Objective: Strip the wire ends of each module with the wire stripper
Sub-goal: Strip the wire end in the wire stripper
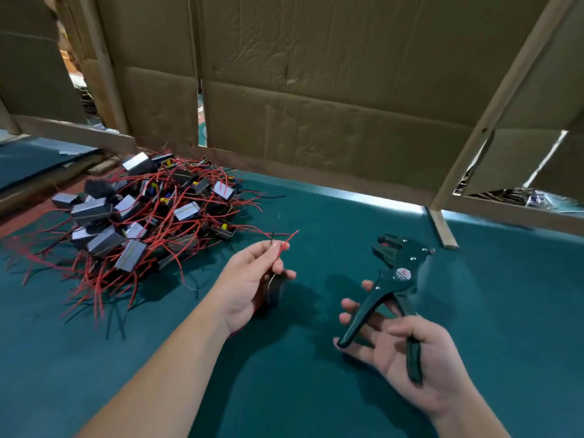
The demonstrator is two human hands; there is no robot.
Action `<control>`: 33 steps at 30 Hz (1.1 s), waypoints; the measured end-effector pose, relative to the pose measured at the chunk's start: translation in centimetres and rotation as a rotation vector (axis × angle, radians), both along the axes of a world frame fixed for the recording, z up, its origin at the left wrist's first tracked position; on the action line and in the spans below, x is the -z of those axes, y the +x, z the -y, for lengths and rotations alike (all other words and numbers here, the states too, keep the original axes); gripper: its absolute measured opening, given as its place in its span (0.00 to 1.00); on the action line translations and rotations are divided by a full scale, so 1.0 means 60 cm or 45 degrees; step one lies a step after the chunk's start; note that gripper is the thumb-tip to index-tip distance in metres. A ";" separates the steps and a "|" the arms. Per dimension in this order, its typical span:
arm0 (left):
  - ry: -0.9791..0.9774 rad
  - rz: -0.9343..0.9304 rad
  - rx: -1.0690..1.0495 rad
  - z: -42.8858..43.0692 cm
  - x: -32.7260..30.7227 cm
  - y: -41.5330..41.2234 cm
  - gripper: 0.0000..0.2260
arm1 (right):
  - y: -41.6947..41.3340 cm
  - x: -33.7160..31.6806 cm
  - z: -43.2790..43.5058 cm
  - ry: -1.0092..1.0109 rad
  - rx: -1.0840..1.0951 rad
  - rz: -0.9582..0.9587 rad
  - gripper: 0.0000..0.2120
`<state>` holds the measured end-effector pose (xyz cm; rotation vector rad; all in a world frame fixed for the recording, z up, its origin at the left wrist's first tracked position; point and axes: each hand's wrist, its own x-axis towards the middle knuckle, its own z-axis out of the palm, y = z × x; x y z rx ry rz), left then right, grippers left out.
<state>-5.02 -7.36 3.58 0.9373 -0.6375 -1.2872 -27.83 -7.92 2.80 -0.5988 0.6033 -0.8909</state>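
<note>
My left hand (252,279) holds a dark module (275,290) in its palm and pinches that module's red wire (289,241) and a black wire between thumb and fingers, the ends pointing up and right. My right hand (407,352) holds the dark green wire stripper (393,279) by its handles, which are spread apart; its jaws point up and away, a short gap right of the wire ends. A heap of grey and black modules (126,216) with tangled red wires lies at the left on the green table (347,222).
Cardboard walls (316,90) on wooden posts close off the table's back and right. One wooden post (442,229) comes down on the mat right of the stripper. Loose red wire ends from the heap spread over the mat toward my left arm.
</note>
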 end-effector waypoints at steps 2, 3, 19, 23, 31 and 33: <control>-0.073 0.024 0.003 -0.007 -0.004 0.009 0.07 | 0.012 0.002 0.002 -0.004 -0.028 0.043 0.43; -0.121 0.039 -0.002 -0.013 -0.009 0.014 0.07 | 0.018 0.001 0.001 -0.006 -0.031 0.061 0.44; -0.332 0.510 -0.032 -0.045 -0.022 0.001 0.06 | 0.033 -0.012 -0.035 -0.025 -0.472 0.093 0.28; -0.326 0.464 -0.062 -0.042 -0.022 0.004 0.07 | 0.034 -0.014 -0.041 -0.073 -0.499 0.042 0.28; -0.342 0.434 -0.086 -0.049 -0.026 -0.009 0.05 | 0.033 -0.014 -0.057 -0.201 -0.529 -0.003 0.27; -0.334 0.452 -0.101 -0.050 -0.029 -0.011 0.05 | 0.032 -0.015 -0.059 -0.218 -0.547 0.014 0.26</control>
